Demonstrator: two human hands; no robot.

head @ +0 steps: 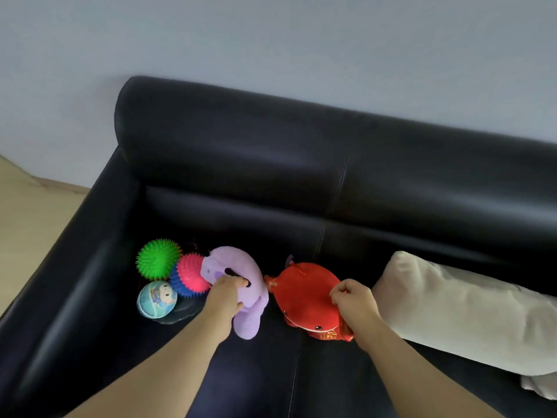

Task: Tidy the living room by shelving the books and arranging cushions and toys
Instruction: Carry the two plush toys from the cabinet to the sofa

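The black leather sofa [271, 164] holds a cream cushion [452, 312] at the right. The toys are on the left seat: a red plush fish [304, 294], pinched at its edge by the right hand [354, 300], and a purple plush toy [241, 267], which the left hand [224, 300] grips with curled fingers. The purple plush touches the pink-and-blue spiky ball [188, 277] – a shove could send the cartoon-print ball [156, 300] rolling off the slick seat.

One view only: a head-worn wide-angle camera, facing forward and down onto the sofa [241, 164] seat from near, within the person's reach. Wall [271, 40] fills the upper frame, floor [27, 212] the left edge. Left hand [224, 297] and right hand [355, 300] sit below centre.
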